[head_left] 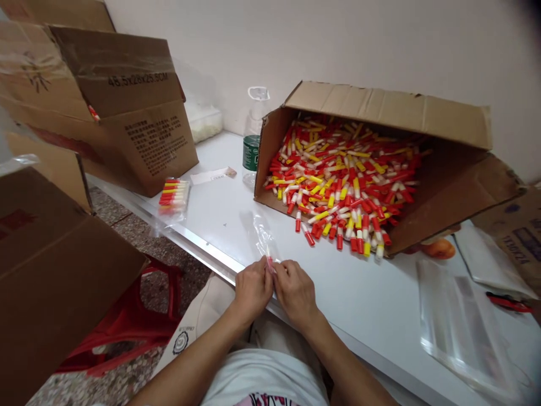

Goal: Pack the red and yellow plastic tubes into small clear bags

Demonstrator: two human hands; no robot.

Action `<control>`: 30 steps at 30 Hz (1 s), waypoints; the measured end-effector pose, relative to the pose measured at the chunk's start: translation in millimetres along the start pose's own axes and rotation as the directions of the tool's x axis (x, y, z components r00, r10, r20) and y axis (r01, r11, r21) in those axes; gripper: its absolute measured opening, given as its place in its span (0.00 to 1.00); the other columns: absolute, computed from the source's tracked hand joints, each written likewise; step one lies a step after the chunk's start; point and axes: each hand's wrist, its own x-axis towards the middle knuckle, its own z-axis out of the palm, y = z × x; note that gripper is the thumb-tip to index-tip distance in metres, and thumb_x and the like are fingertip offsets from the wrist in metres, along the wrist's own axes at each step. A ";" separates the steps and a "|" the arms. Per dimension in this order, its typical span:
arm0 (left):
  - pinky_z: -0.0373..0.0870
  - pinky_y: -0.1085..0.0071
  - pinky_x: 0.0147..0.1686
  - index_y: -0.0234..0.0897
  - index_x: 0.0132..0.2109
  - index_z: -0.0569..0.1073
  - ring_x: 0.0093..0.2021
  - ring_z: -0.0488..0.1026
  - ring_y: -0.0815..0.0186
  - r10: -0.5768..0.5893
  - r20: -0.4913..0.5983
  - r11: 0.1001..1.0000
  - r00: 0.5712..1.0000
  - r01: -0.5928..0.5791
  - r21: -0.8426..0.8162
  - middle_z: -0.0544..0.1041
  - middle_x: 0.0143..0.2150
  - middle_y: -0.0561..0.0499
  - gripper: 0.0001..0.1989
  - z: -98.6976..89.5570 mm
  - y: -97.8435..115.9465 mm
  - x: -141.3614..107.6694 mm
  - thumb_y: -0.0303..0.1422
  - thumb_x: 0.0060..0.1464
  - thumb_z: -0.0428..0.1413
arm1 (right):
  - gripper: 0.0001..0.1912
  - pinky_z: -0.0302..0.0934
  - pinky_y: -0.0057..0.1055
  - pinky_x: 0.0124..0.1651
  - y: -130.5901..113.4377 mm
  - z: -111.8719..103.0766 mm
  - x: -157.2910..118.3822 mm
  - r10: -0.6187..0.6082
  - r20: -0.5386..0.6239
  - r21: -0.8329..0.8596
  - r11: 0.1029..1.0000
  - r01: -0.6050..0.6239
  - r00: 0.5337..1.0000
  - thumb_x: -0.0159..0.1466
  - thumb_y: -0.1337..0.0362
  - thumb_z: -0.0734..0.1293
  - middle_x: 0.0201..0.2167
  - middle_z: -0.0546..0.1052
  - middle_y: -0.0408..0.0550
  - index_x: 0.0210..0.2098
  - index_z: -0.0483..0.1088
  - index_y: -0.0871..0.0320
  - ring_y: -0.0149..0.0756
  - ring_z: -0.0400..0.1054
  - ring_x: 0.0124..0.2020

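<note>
My left hand [253, 287] and my right hand [295, 290] meet at the front edge of the white table [359, 304], fingers closed on a clear plastic bag [264, 234]. The bag stretches away from me over the tabletop, and something red shows between my fingertips. Beyond my right hand, a cardboard box [391, 104] lies on its side with its opening towards me. Many small red, yellow and white tubes [338, 186] fill it and spill onto the table. To the left lies a clear packet of similar tubes [174, 195].
A large carton [139, 118] stands at the back left, another [54, 270] nearer me. A clear bottle [252, 144] stands beside the tipped box. Flat plastic bags [460, 327], an orange item [439, 248] and a red-black tool [509, 303] lie right. A red stool [127, 321] is below left.
</note>
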 end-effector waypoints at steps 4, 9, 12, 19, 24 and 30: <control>0.70 0.68 0.35 0.36 0.51 0.70 0.36 0.76 0.61 0.006 0.021 1.000 1.000 -0.006 -0.021 0.79 0.37 0.46 0.17 -4.3 -1.2 1.1 0.31 0.61 0.41 | 0.16 0.59 0.38 0.44 10.6 -2.3 13.1 -0.062 0.046 -0.010 0.998 0.062 0.997 0.65 0.64 0.59 0.46 0.69 0.55 0.51 0.67 0.58 0.41 0.61 0.43; 0.70 0.67 0.37 0.34 0.51 0.71 0.37 0.76 0.60 -0.058 0.041 0.998 0.998 0.057 0.016 0.79 0.39 0.44 0.17 -6.6 -4.5 0.6 0.31 0.61 0.42 | 0.16 0.59 0.34 0.45 24.5 -5.9 23.8 -0.223 0.263 0.154 0.970 0.187 0.939 0.65 0.65 0.59 0.46 0.69 0.53 0.53 0.64 0.59 0.38 0.60 0.45; 0.71 0.67 0.37 0.34 0.52 0.71 0.38 0.76 0.60 -0.071 0.050 0.996 0.996 0.069 0.054 0.79 0.40 0.43 0.18 -5.5 -3.8 0.3 0.31 0.61 0.42 | 0.14 0.57 0.34 0.42 23.2 -2.1 26.6 -0.177 0.235 0.031 0.984 0.174 0.956 0.66 0.64 0.59 0.42 0.71 0.52 0.49 0.68 0.58 0.38 0.61 0.42; 0.70 0.66 0.38 0.33 0.58 0.64 0.40 0.76 0.60 -0.082 0.096 0.990 0.992 0.071 0.119 0.78 0.42 0.43 0.20 -4.6 -3.0 -1.0 0.29 0.60 0.43 | 0.16 0.52 0.35 0.43 14.5 11.5 36.4 -0.105 0.152 -0.061 0.991 0.116 0.983 0.63 0.65 0.61 0.49 0.69 0.53 0.50 0.67 0.57 0.40 0.59 0.44; 0.68 0.66 0.38 0.34 0.58 0.65 0.41 0.75 0.59 -0.142 -0.066 0.975 0.988 0.151 0.162 0.77 0.42 0.43 0.20 -5.8 -13.0 0.3 0.32 0.60 0.45 | 0.12 0.52 0.34 0.42 16.5 11.1 46.8 -0.191 0.229 -0.066 0.975 0.211 0.955 0.63 0.66 0.60 0.45 0.70 0.50 0.45 0.69 0.56 0.39 0.59 0.43; 0.67 0.65 0.37 0.34 0.56 0.66 0.39 0.74 0.58 -0.126 -0.040 0.977 0.991 0.131 0.169 0.76 0.40 0.44 0.19 -5.4 -15.4 1.6 0.30 0.60 0.44 | 0.12 0.52 0.33 0.39 3.9 23.5 54.0 -0.043 0.142 -0.155 0.986 0.065 0.989 0.66 0.62 0.58 0.35 0.71 0.52 0.35 0.71 0.58 0.39 0.61 0.38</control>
